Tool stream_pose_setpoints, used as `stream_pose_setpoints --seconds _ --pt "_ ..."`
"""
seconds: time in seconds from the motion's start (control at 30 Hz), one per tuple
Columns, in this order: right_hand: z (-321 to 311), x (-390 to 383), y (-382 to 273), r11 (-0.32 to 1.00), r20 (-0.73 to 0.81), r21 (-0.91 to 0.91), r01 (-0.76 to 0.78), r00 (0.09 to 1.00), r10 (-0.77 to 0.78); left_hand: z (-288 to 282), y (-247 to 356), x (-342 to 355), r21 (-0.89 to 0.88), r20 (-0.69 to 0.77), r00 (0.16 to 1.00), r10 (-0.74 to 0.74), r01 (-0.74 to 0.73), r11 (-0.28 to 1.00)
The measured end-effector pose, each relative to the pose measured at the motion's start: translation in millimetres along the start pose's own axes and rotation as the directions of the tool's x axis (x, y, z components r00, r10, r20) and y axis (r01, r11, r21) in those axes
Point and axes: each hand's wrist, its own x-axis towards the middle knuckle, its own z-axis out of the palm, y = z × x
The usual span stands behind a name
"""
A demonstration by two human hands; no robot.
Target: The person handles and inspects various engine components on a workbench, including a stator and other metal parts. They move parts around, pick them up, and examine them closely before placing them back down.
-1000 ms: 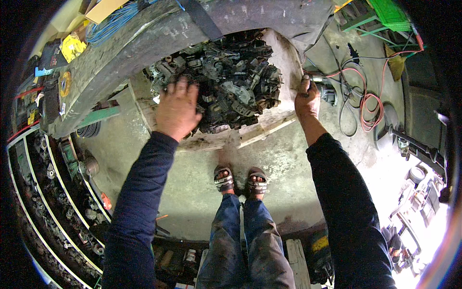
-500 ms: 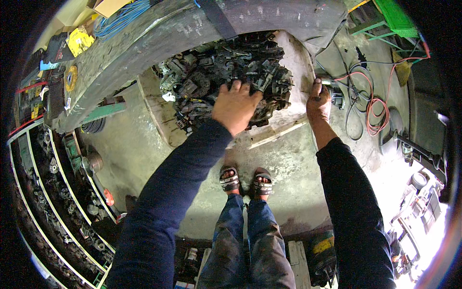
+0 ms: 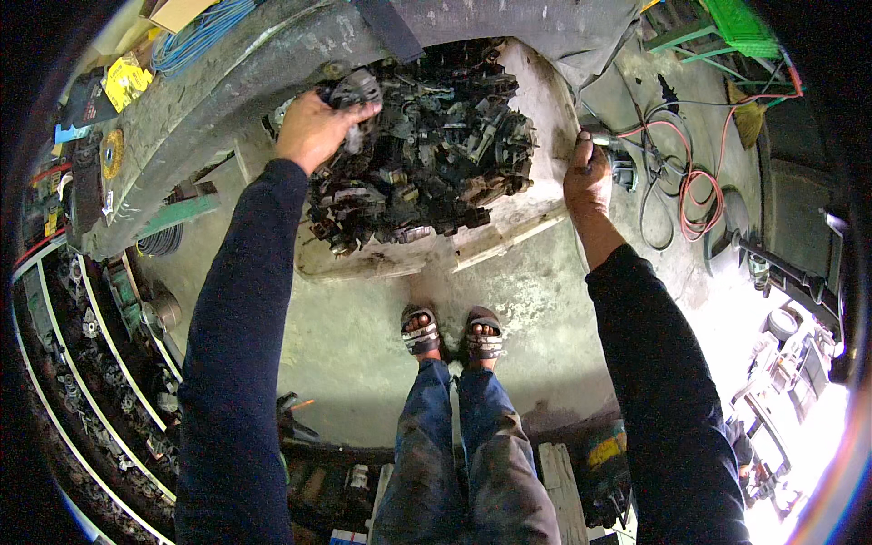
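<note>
A heap of dark, greasy metal machine parts (image 3: 427, 173) covers much of a pale, dirty board on the floor in front of me. At the heap's far left side, my left hand (image 3: 313, 127) is closed on a rounded grey metal part (image 3: 356, 91), blurred by motion. To the right of the heap, my right hand (image 3: 589, 177) is wrapped round a small object with a silvery end (image 3: 601, 139). The palm and fingers hide most of that object, so its kind cannot be made out.
A dark, worn bench edge (image 3: 272, 64) curves across the far side. Red and black cables (image 3: 699, 195) lie coiled on the right. Racks of metal parts (image 3: 86, 363) line the left. My sandalled feet (image 3: 450, 331) stand close before the board (image 3: 363, 265).
My left hand has moved from the heap's near middle to its far left and now grips a grey metal part. My right hand stays beside the board, still closed. The view has shifted slightly.
</note>
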Motion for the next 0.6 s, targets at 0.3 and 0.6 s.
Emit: stream_pose_setpoints --seconds 0.3,0.6 --pt "-4.2 -4.4 -5.4 0.994 -0.024 0.078 0.075 0.997 -0.074 55.9 -56.0 -23.5 0.292 -0.660 0.751 -0.027 0.290 0.911" --pt "-2.4 -4.3 -7.1 0.997 0.005 0.068 0.035 0.999 -0.036 87.6 27.9 -60.6 0.373 -0.235 0.771 0.592 -0.491 0.788"
